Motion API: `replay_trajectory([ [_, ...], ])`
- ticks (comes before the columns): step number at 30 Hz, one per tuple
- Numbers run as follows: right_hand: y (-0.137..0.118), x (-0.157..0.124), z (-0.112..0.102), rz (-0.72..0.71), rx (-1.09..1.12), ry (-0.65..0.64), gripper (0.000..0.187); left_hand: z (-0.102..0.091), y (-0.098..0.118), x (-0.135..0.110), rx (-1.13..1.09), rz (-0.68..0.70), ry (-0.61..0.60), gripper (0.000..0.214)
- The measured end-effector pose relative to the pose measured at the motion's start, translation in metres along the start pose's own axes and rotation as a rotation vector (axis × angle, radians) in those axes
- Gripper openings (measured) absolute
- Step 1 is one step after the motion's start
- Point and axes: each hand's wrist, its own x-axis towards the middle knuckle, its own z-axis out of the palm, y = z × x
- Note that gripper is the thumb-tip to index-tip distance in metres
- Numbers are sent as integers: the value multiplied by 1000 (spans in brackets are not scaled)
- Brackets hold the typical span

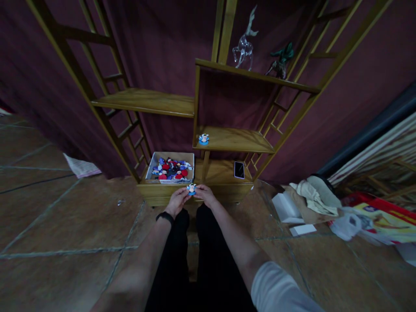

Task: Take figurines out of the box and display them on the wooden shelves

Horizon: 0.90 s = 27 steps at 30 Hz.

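Note:
Between my two hands is a small blue-and-white figurine (191, 189), held in front of the low shelf's edge. My left hand (177, 201), with a dark band at the wrist, pinches its left side. On its other side, the fingers of my right hand (205, 194) are closed on it. Just beyond my left hand stands an open cardboard box (149, 172) of several small figurines (171, 168) in red, blue, black and white. A similar blue-and-white figurine (203, 139) sits upright at the left end of the middle shelf (238, 139).
A phone (239, 170) lies on the low shelf, right of the divider. Higher up stand a clear glass deer (244, 45) and a dark green figure (281, 60). White boxes (287, 208), cloth (314, 197) and a plastic bag (347, 224) lie on the floor at right.

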Motion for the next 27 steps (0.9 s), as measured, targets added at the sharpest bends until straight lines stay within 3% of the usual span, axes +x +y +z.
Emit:
replay_trajectory([
  [27, 4, 1, 10, 0, 60, 73, 33, -3, 4, 2, -31, -30, -22, 23],
])
